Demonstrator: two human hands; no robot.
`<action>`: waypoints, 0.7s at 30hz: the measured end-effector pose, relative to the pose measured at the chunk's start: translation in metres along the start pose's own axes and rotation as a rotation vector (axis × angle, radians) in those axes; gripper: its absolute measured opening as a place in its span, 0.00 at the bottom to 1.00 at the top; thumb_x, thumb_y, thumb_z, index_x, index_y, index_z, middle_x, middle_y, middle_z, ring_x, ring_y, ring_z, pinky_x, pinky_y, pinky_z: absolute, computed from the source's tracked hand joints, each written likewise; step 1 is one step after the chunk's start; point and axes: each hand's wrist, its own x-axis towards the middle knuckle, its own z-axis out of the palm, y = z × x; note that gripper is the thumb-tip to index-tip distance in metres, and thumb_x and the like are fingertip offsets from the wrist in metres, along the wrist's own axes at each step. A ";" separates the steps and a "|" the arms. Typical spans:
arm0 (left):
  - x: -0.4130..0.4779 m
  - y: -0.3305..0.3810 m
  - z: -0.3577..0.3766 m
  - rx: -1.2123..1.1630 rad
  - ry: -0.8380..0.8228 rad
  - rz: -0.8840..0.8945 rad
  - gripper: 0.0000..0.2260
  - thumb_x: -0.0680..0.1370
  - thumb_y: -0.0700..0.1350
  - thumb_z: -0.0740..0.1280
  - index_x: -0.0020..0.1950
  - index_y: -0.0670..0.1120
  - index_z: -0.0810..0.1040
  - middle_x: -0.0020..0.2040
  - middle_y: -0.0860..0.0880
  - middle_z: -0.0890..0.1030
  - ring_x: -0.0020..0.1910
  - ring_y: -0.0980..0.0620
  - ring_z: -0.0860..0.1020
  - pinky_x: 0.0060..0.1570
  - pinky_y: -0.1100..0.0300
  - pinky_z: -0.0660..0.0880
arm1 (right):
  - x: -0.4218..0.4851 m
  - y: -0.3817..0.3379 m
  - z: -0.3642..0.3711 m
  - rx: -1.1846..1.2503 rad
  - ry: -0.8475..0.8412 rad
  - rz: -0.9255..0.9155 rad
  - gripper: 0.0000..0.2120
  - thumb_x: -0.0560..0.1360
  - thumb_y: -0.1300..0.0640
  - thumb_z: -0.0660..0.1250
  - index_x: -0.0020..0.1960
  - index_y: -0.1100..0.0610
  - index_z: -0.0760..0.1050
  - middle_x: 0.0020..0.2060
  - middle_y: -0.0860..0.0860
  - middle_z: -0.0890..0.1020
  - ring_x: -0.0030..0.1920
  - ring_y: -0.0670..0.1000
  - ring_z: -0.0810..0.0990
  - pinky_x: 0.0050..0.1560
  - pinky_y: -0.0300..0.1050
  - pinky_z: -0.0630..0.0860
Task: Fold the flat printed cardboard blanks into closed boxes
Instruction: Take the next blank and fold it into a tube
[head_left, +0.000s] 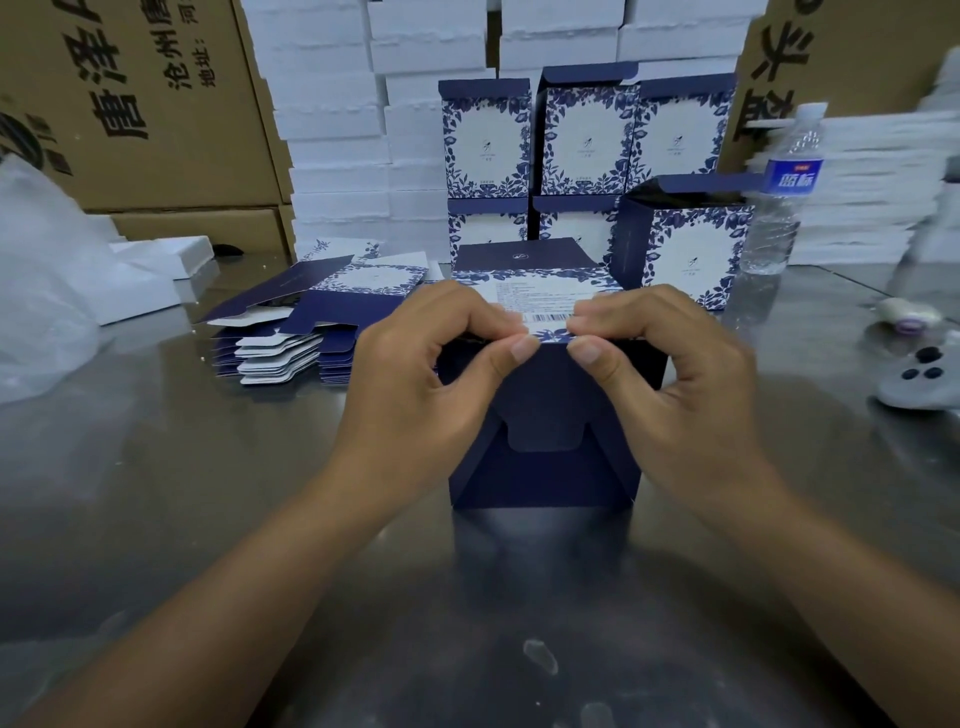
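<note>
A navy box (545, 467) with a white barcode panel lies on its side on the steel table (208, 519), its interlocked bottom flaps facing me. My left hand (426, 379) and my right hand (670, 379) both pinch its top near edge, thumbs on the navy face and fingers curled over the white panel. A pile of flat printed blanks (296, 332) lies to the left. Folded blue floral boxes (587, 140) are stacked behind, and one box with its lid open (685, 244) stands at the right.
A water bottle (779, 192) stands at the right by stacked white sheets (872, 192). A grey controller (919, 374) lies at the far right. White foam boxes (337, 130) and brown cartons (145, 104) line the back; a plastic bag (41, 291) sits at left.
</note>
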 end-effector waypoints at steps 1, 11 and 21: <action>0.000 0.000 0.000 -0.002 -0.002 -0.003 0.04 0.74 0.40 0.69 0.41 0.40 0.80 0.41 0.50 0.81 0.45 0.54 0.79 0.47 0.64 0.74 | 0.000 0.001 0.000 0.001 0.001 -0.002 0.03 0.74 0.59 0.68 0.47 0.57 0.80 0.42 0.50 0.80 0.48 0.51 0.80 0.52 0.39 0.74; 0.002 -0.005 -0.005 -0.050 0.013 -0.017 0.03 0.75 0.43 0.69 0.43 0.44 0.80 0.44 0.53 0.81 0.46 0.58 0.80 0.50 0.64 0.74 | -0.001 0.003 -0.004 0.021 0.075 0.040 0.03 0.75 0.56 0.67 0.48 0.53 0.78 0.46 0.42 0.80 0.51 0.41 0.79 0.56 0.33 0.72; 0.005 -0.009 -0.010 0.002 0.034 -0.110 0.06 0.74 0.44 0.70 0.41 0.42 0.80 0.41 0.55 0.82 0.43 0.58 0.80 0.48 0.68 0.73 | -0.003 0.010 -0.005 0.035 0.118 0.096 0.05 0.76 0.56 0.66 0.51 0.53 0.77 0.50 0.42 0.79 0.53 0.38 0.79 0.58 0.35 0.73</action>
